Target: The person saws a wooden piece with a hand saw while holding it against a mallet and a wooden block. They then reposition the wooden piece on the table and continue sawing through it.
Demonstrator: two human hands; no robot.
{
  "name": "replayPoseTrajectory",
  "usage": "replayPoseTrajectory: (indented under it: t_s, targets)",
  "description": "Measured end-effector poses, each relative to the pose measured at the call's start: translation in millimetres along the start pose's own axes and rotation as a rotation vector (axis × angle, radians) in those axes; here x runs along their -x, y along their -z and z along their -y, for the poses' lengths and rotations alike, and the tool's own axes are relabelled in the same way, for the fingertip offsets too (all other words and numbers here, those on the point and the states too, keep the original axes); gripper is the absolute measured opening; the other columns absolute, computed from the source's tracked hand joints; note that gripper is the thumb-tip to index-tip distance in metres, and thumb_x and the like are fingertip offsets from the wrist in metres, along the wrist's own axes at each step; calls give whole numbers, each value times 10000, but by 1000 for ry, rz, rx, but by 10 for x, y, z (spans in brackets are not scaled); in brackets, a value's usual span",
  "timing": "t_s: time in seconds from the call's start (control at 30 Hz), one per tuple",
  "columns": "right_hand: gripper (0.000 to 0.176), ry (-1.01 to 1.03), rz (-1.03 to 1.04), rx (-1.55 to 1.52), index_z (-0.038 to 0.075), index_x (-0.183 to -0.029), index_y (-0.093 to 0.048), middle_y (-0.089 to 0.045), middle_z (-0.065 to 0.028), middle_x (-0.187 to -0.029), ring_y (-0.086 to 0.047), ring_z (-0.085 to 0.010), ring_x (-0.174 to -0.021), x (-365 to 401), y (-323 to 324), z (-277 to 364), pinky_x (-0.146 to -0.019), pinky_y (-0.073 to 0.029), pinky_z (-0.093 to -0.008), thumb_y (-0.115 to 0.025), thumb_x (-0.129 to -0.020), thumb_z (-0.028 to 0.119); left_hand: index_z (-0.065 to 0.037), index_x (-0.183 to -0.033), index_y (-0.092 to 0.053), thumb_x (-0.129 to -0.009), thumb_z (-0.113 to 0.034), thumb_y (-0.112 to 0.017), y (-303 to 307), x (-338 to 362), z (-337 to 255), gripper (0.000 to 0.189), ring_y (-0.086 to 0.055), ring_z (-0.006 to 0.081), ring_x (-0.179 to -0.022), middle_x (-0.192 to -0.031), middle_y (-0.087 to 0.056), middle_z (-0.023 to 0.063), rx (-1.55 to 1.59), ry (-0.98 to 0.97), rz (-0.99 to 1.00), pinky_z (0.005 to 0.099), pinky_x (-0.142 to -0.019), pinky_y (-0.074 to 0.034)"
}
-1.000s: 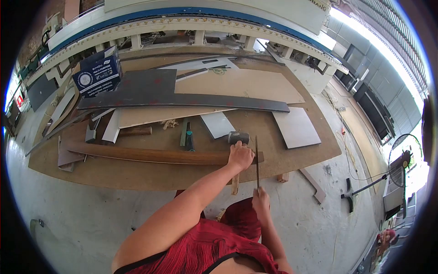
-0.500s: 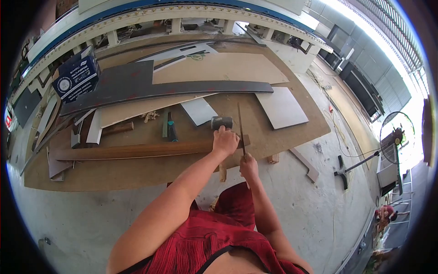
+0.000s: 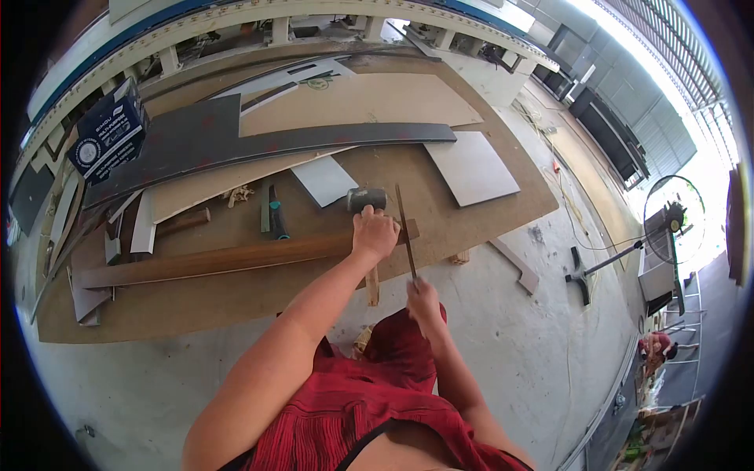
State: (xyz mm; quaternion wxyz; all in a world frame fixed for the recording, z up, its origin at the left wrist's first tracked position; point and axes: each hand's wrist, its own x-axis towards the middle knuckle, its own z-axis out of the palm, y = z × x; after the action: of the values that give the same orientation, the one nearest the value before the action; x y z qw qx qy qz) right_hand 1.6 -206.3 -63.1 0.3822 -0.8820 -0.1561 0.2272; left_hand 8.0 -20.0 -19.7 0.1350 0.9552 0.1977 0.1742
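Observation:
A long brown wooden board (image 3: 228, 261) lies across the near part of the work surface. My left hand (image 3: 375, 234) is closed over it near its right end and presses down. My right hand (image 3: 422, 300) is wrapped around the handle end of a narrow handsaw (image 3: 404, 224), whose blade crosses the board just right of my left hand. A mallet's dark head (image 3: 367, 198) sits just beyond my left fingers. On the near side a wooden handle (image 3: 373, 287) sticks out below the board, apparently the mallet's. The saw's grip is hidden in my hand.
A teal-and-black cutter (image 3: 277, 218) lies behind the board. Farther back are a long dark panel (image 3: 290, 141), white panels (image 3: 471, 169) and a blue box (image 3: 110, 129). A fan (image 3: 671, 218) stands on the right. Another person (image 3: 657, 345) is at far right.
My right hand has drawn the saw back toward my body. My left hand stays on the board. The whole view has shifted slightly.

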Motion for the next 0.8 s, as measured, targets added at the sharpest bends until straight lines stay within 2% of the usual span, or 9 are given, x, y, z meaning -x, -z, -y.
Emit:
replayPoseTrajectory:
  t_s: [0.07,0.17,0.23,0.3,0.37,0.47,0.57,0.7,0.8]
  targets:
    - [223,-29,-8,-80,7,-815,-473,-572,-255,-710,-547,-463,-726,-149,72,482,-629,-411,-525,-444,-867,223,-48,-758,-671,-830,-269,-439,29,9,-4,328,-490,239,-953,-903,-614,74,-14,3,-2,412,-792,-403]
    - [221,197,-170,83,11,-794,-477,-562,-259,-690,-544,-462,-712,-393,-88,181,-624,-410,-526,-449,-863,219,-49,-756,-672,-828,-267,-440,63,8,-11,327,-490,240,-955,-902,-613,75,-35,6,29,413,-795,-405]
    - [221,176,-163,105,16,-803,-479,-566,-267,-708,-551,-458,-731,-249,-118,-80,-632,-411,-531,-461,-864,227,-47,-754,-671,-832,-266,-439,54,15,-7,329,-491,241,-955,-903,-613,76,-26,9,23,415,-793,-407]
    - [244,256,-228,265,0,-778,-442,-533,-218,-601,-559,-395,-568,177,-85,-258,-513,-414,-458,-490,-882,216,-45,-753,-670,-835,-267,-440,57,-7,-5,330,-492,243,-953,-903,-613,78,-8,6,11,416,-791,-408]
    - [246,141,-210,219,2,-776,-445,-538,-248,-664,-544,-446,-685,580,-71,-387,-571,-397,-485,-504,-879,218,-42,-751,-669,-837,-268,-441,78,13,-16,332,-493,246,-950,-903,-613,82,19,1,2,417,-787,-409]
    - [235,68,-176,174,4,-785,-455,-540,-246,-663,-551,-440,-693,816,-66,-496,-574,-404,-480,-500,-880,214,-68,-757,-680,-826,-279,-462,46,-4,-24,311,-486,240,-958,-910,-616,70,2,11,20,413,-782,-384]
    - [253,109,-142,210,25,-890,-499,-585,-266,-778,-558,-455,-787,551,9,-317,-667,-419,-526,-461,-884,275,-45,-766,-668,-835,-273,-447,18,15,-8,325,-497,250,-944,-889,-612,81,-19,-25,-41,414,-785,-409]
    - [244,107,-133,88,29,-876,-492,-582,-259,-779,-557,-445,-796,-169,-120,-60,-669,-422,-517,-456,-881,271,-44,-771,-669,-833,-276,-448,16,6,-27,326,-495,246,-952,-889,-610,74,-58,2,9,417,-785,-410]
    - [233,138,-160,117,35,-868,-482,-581,-252,-763,-561,-438,-784,-252,-120,64,-660,-424,-512,-462,-882,267,-47,-769,-670,-832,-280,-450,24,8,-6,326,-496,246,-949,-885,-607,70,-89,-1,-8,418,-777,-413]
